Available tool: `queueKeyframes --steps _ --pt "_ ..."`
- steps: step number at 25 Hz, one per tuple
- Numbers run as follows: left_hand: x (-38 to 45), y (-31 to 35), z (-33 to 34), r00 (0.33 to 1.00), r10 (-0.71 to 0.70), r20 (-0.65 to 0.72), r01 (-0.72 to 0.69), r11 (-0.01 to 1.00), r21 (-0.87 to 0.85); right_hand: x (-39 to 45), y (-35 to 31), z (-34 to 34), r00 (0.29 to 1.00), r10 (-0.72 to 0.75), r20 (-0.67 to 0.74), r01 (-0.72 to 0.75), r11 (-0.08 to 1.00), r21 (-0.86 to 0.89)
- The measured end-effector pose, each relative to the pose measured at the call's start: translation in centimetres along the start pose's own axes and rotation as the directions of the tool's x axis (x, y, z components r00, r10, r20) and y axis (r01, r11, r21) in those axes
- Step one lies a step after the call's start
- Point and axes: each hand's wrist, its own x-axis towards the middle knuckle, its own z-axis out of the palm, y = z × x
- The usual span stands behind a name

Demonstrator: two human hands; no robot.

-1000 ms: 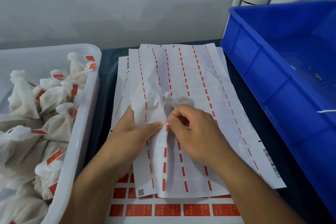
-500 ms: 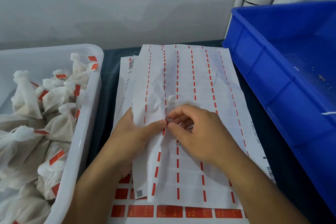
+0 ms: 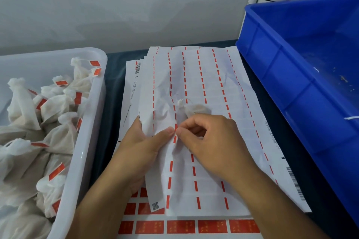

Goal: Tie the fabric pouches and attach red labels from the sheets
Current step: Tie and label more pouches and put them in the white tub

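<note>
left hand [image 3: 142,148] thumb and right hand [image 3: 211,141] thumb and forefinger meet tip to tip at a small red label [image 3: 176,127] on the crumpled top label sheet [image 3: 204,91], fingers [image 3: 169,131] of both hands closed together in a pinch on the paper right there; left hand also grips the sheet's left edge, bunched under its palm. right hand's other fingers are curled, and a small white fabric pouch [image 3: 196,108] sits just beyond its knuckles, on the sheet or tucked under them, cannot tell if its string is held. the label looks tiny, thin and sticky, probably peels best from a corner with a nail, curls and sticks to itself if mishandled. sheet is light, limp and already creased, so it needs the left hand pinning it or it lifts with the label. pouch looks soft, light and squashy with a gathered neck; best taken at the tied neck, where the label would likely wrap. under the top sheet lie more sheets, one near the bottom edge with a row of full red labels [image 3: 180,226]. left on the table [image 3: 112,75] a white plastic tub [image 3: 91,122] holds many tied, labelled pouches [image 3: 56,106]. right, a blue crate [image 3: 303,75], mostly bare with a few crumbs.
</note>
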Motion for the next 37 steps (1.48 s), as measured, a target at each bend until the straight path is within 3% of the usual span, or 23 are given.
queueKeyframes --steps 8,15,22,33,37 --pt "0.0 -0.3 0.2 0.999 -0.005 -0.050 0.007 0.999 0.043 0.0 -0.2 1.1 0.996 0.080 -0.036 -0.082 0.995 -0.063" --pt "0.1 -0.1 -0.3 1.000 -0.012 0.028 0.012 1.000 0.003 -0.1 -0.3 -0.7 0.993 0.064 0.098 -0.061 0.998 -0.036" --pt "-0.1 -0.1 -0.3 0.997 -0.028 0.076 0.028 1.000 -0.005 0.0 -0.4 -1.3 0.989 0.052 0.135 -0.048 0.998 -0.037" --pt "-0.4 -0.4 0.7 0.991 0.132 -0.004 -0.130 0.983 0.129 0.3 -0.2 -0.9 0.986 0.037 0.163 -0.020 0.994 -0.108" --pt "-0.5 -0.2 0.7 0.994 0.107 0.015 -0.108 0.985 0.134 0.1 -0.2 -0.7 0.989 0.013 0.145 0.005 0.992 -0.125"
